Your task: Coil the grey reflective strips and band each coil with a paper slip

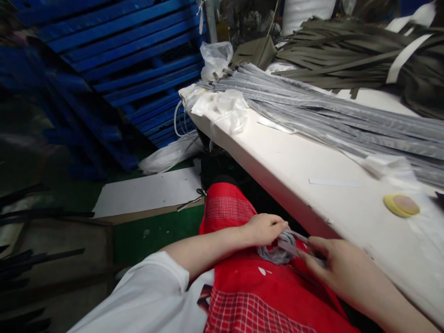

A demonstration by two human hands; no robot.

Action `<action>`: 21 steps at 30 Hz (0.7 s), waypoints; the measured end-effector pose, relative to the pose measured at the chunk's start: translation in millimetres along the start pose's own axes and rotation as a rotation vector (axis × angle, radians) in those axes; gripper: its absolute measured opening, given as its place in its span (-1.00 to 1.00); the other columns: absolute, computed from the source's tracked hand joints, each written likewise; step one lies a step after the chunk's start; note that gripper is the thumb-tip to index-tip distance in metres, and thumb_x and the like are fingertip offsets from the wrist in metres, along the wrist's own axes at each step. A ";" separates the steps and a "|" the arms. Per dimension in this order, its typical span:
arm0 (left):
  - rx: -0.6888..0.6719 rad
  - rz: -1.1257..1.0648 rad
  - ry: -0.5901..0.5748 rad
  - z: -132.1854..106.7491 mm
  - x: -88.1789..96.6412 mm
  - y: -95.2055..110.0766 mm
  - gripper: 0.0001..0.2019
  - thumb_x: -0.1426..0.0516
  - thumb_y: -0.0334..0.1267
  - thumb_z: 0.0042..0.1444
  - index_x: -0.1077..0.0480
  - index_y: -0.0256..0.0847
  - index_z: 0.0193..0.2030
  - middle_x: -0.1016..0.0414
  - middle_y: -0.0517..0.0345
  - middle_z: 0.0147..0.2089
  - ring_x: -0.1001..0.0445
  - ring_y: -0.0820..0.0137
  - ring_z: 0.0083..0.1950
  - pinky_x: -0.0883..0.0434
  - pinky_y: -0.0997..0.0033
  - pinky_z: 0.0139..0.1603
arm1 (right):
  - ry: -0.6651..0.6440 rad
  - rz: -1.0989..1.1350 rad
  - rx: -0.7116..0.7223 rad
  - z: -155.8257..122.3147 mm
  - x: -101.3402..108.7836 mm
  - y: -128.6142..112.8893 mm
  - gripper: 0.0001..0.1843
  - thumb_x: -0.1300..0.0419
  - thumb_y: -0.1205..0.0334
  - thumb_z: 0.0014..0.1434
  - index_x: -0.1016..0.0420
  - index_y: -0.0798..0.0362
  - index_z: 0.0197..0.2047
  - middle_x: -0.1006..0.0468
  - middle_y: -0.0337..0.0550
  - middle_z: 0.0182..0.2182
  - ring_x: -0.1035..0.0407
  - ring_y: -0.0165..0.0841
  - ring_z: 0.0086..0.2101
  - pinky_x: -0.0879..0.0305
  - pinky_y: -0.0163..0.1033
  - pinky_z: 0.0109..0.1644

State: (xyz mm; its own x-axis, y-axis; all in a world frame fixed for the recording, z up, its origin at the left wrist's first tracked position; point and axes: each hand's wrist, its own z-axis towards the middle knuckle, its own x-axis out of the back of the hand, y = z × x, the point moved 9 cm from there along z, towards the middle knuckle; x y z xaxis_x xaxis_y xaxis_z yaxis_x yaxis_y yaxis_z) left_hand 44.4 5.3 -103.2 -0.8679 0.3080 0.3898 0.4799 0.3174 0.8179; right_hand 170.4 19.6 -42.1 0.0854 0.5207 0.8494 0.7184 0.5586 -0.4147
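Observation:
My left hand (264, 229) rests on my lap over a red apron (243, 277), its fingers pinched on a grey strip (277, 249) that is bunched into a small coil. My right hand (338, 268) sits just right of it, below the table's edge, fingers closed on the other end of the same grey strip. Both hands are close together with the strip stretched between them.
A white table (294, 162) runs along the right, bearing a pile of grey strips (329, 111), dark olive strips (347, 51), a yellow round pad (401, 205) and crumpled plastic (222, 104). Blue pallets (121, 55) lean at the left. A white board (149, 192) lies on the green floor.

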 end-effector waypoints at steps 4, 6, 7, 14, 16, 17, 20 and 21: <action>0.028 -0.018 -0.043 0.9 -6.7 -4.6 -0.56 0.07 0.01 0.28 -0.53 -0.19 -0.08 -0.57 0.18 -0.40 -0.48 0.41 -0.42 -0.37 0.49 -0.34 | 0.019 -0.114 0.023 21.3 -11.7 -11.9 -0.73 -0.07 0.05 0.22 -0.45 -0.06 -0.45 -0.53 -0.18 -0.57 -0.42 -0.23 -0.53 0.06 -0.20 -0.47; 0.002 -0.002 -0.011 2.5 -4.0 -4.8 -0.58 0.05 -0.02 0.28 -0.54 -0.23 -0.12 -0.60 0.13 -0.31 -0.52 0.37 -0.31 -0.37 0.49 -0.30 | 0.008 -0.108 0.035 25.8 -14.5 -10.6 -0.75 -0.10 0.04 0.23 -0.45 -0.06 -0.41 -0.55 -0.17 -0.54 -0.44 -0.20 -0.49 0.04 -0.21 -0.45; -0.014 0.009 0.007 3.1 -2.0 -4.4 -0.59 0.04 -0.05 0.27 -0.55 -0.24 -0.14 -0.61 0.11 -0.26 -0.52 0.36 -0.25 -0.37 0.49 -0.28 | -0.021 -0.066 0.051 25.6 -15.3 -9.5 -0.78 -0.12 0.06 0.22 -0.45 -0.06 -0.40 -0.55 -0.19 -0.52 -0.44 -0.22 -0.48 0.00 -0.22 -0.44; -0.185 0.095 0.030 -3.9 3.6 18.0 -0.69 0.02 -0.26 0.25 -0.56 -0.22 -0.21 -0.62 0.11 -0.18 -0.52 0.36 -0.13 -0.38 0.48 -0.13 | -0.018 0.298 0.173 13.8 11.3 -3.1 -0.79 -0.12 0.05 0.27 -0.55 -0.09 -0.26 -0.60 -0.19 -0.34 -0.44 -0.30 -0.36 -0.31 -0.26 -0.29; -0.291 0.156 0.040 -9.9 2.7 32.1 -0.70 0.02 -0.32 0.24 -0.55 -0.24 -0.30 -0.59 0.10 -0.22 -0.50 0.38 -0.17 -0.37 0.49 -0.14 | 0.081 0.329 0.144 18.5 15.9 2.5 -0.76 -0.13 0.01 0.27 -0.55 -0.07 -0.28 -0.59 -0.17 -0.33 -0.44 -0.29 -0.34 -0.33 -0.25 -0.25; -0.335 0.177 0.051 -13.0 2.5 37.7 -0.69 0.02 -0.31 0.25 -0.54 -0.24 -0.34 -0.58 0.10 -0.25 -0.49 0.39 -0.20 -0.37 0.49 -0.16 | 0.107 0.356 0.122 21.7 14.3 5.7 -0.74 -0.13 0.00 0.26 -0.54 -0.06 -0.30 -0.59 -0.17 -0.35 -0.44 -0.29 -0.35 -0.32 -0.25 -0.26; -0.397 0.184 0.119 -19.7 5.0 44.3 -0.65 -0.02 -0.15 0.29 -0.53 -0.25 -0.38 -0.54 0.09 -0.33 -0.48 0.40 -0.25 -0.35 0.50 -0.21 | 0.095 0.493 0.042 30.7 -0.2 15.6 -0.69 -0.13 -0.04 0.24 -0.52 -0.01 -0.34 -0.55 -0.20 -0.45 -0.39 -0.33 -0.43 -0.28 -0.27 -0.34; -0.398 0.177 0.140 -20.8 5.9 43.5 -0.65 -0.04 -0.12 0.29 -0.54 -0.25 -0.37 -0.54 0.09 -0.34 -0.48 0.40 -0.25 -0.35 0.50 -0.21 | 0.078 0.541 0.017 32.9 -5.6 18.9 -0.66 -0.14 -0.07 0.23 -0.51 0.01 -0.36 -0.53 -0.21 -0.49 -0.36 -0.34 -0.47 -0.25 -0.28 -0.38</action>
State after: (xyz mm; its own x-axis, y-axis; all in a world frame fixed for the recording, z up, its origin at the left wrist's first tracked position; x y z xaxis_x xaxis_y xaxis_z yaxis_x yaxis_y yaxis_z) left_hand 57.4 2.3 -56.6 -0.7992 0.1936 0.5690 0.5594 -0.1069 0.8220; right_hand 160.8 48.5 -65.4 0.4912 0.6876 0.5348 0.5462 0.2351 -0.8040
